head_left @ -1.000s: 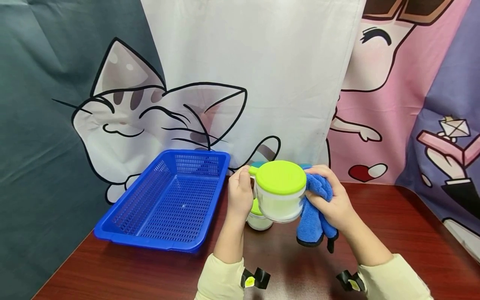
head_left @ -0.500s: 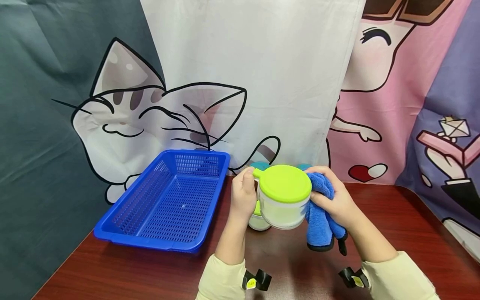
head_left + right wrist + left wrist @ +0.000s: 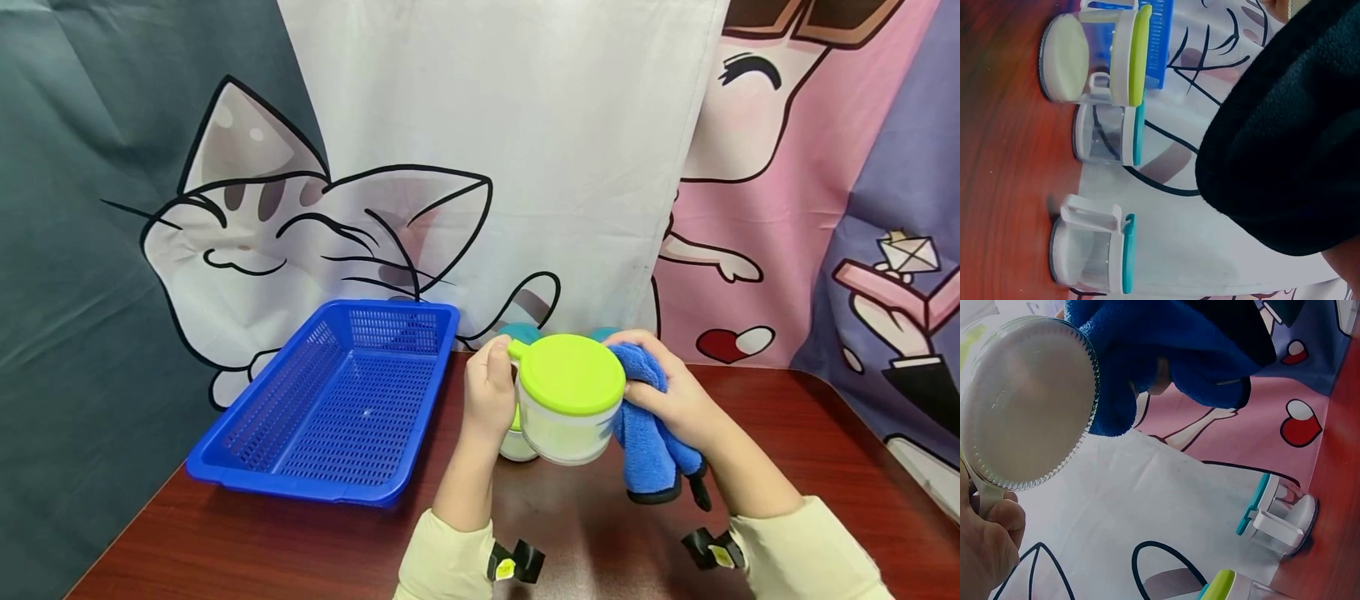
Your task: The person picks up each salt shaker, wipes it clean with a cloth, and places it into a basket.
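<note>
A clear seasoning jar point(image 3: 570, 429) with a bright green lid is held up over the table, slightly tilted. My left hand point(image 3: 489, 387) grips its handle; the left wrist view shows the jar's round, ribbed-edge base point(image 3: 1032, 403). My right hand point(image 3: 678, 404) holds a blue cloth point(image 3: 647, 458) with black edging against the jar's right side, its loose ends hanging down. In the right wrist view the cloth point(image 3: 1291, 137) looks almost black and hides most of that hand. Behind the raised jar stands another green-lidded jar point(image 3: 517, 447), partly covered.
Two teal-lidded jars stand farther back; the right wrist view shows the left one point(image 3: 1104, 134) and the right one point(image 3: 1091, 250). A blue plastic basket point(image 3: 292, 490) sits on the left of the reddish wooden table point(image 3: 787, 433). A printed cloth backdrop point(image 3: 570, 150) hangs behind.
Both hands have shifted slightly right, and the jar has come a little down and right with them. The cloth's hanging ends have moved right and lower.
</note>
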Demonstrator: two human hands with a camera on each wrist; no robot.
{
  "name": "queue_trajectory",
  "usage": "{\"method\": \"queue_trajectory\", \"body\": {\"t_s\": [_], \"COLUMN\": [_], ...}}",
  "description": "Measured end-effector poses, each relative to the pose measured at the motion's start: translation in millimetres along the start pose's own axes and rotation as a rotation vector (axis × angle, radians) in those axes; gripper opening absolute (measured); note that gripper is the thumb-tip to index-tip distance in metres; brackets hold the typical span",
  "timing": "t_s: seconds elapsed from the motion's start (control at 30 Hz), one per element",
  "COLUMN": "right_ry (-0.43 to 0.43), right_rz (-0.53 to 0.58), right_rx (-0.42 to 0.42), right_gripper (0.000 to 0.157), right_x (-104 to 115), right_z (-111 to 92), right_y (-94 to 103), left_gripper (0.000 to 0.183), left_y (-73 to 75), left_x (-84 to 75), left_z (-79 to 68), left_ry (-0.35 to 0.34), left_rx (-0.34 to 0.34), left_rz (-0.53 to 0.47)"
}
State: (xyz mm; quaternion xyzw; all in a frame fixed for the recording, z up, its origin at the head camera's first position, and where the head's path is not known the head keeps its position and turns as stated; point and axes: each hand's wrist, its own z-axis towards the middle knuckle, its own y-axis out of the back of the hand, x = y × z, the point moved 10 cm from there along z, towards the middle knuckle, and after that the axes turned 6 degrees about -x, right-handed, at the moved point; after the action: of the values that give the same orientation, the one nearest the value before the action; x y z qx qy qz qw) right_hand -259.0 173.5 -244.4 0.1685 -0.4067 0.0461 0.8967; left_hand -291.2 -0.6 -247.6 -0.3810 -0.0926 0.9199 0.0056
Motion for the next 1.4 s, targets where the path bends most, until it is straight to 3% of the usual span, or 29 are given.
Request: {"method": "queue_trajectory", "body": {"t_s": [0.27, 0.7, 1.13, 1.4], "right_ry": [-0.1, -0.15, -0.16, -0.159], "right_rz": [-0.034, -0.027, 0.095, 0.05], "right_rx": [0.084, 0.188, 0.252, 0.243], "right_gripper": [0.044, 0.037, 0.034, 0.034], "right_x": [-5, -9, -8, -13], "right_z": [3, 7, 10, 11], "right_y": [0.1, -5.1, -18.3, -19.8], "left_gripper": [0.03, 0.03, 0.032, 0.033], "left_y": [-1.4, -4.9, -10.5, -13.7], "left_x": [-1.5, 1.9, 9.6, 10.4], "left_z": [-2.2, -3.6, -2.6, -4.3], "left_ry": [-0.022, -0.013, 0.071, 0.113], "left_rx": [-0.017, -0.002, 0.068, 0.089], "left_rz": [0.004, -0.02, -0.108, -0.162]}}
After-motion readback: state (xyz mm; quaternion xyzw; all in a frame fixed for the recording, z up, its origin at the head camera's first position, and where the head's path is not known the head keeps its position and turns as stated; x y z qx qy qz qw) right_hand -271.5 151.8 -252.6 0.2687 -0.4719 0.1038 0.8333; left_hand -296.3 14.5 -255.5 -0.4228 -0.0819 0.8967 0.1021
